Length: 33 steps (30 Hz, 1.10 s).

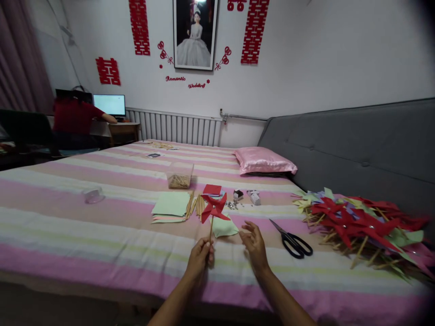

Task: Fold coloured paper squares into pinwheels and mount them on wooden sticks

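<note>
My left hand (201, 258) is closed around the thin wooden stick of a red paper pinwheel (214, 208), holding it upright above the striped bed (68, 213). My right hand (254, 244) hovers just right of the stick with fingers spread apart, holding nothing. A light green paper square (224, 227) lies flat under the pinwheel. Black scissors (294, 241) lie to the right of my right hand.
A heap of finished pinwheels (363, 226) covers the bed's right side. A stack of coloured paper (171, 206), loose sticks (195, 204), a clear box of sticks (179, 175), small pins, a glue bottle (254, 197) and a pink pillow (263, 160) lie beyond. A person in red (73, 122) sits at a far desk.
</note>
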### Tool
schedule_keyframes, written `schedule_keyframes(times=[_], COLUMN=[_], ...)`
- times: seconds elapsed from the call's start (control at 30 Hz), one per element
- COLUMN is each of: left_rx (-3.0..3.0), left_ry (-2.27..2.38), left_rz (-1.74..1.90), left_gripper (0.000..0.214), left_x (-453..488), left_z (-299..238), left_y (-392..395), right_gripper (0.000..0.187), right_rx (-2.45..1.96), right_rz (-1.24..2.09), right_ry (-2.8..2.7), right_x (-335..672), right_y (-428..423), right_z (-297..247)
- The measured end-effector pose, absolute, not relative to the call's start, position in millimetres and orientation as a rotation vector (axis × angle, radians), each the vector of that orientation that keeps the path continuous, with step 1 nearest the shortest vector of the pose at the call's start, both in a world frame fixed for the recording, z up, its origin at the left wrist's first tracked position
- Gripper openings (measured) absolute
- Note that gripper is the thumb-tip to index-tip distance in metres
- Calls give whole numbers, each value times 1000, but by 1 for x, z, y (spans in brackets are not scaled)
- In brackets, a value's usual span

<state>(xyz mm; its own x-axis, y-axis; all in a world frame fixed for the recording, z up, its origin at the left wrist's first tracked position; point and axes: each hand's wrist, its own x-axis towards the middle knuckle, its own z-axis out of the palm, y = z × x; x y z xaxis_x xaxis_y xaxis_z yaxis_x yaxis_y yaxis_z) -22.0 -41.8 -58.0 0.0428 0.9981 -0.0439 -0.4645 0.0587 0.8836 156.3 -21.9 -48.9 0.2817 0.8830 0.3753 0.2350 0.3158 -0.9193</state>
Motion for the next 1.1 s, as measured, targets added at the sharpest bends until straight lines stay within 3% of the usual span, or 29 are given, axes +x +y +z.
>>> schedule_keyframes(times=[0.07,0.23,0.5,1.1], left_rx=[824,830,963,1439], left_ry=[854,821,837,1407], left_rz=[1321,1275,1136,1199], left_gripper=[29,26,24,30], left_x=[-19,-12,-5,-64], left_z=[-56,-47,-43,-28], left_y=[-51,-70,-85,-68], right_gripper=[50,32,16,26], right_rx=[-1099,-1030,-1031,-1098], right_rz=[537,369,284,184], right_ry=[-1329,-1440,-1329,-1517], right_x=[146,124,127,153], right_y=[-26,-42,-41,-47], right_z=[-34,-6,-6,-9])
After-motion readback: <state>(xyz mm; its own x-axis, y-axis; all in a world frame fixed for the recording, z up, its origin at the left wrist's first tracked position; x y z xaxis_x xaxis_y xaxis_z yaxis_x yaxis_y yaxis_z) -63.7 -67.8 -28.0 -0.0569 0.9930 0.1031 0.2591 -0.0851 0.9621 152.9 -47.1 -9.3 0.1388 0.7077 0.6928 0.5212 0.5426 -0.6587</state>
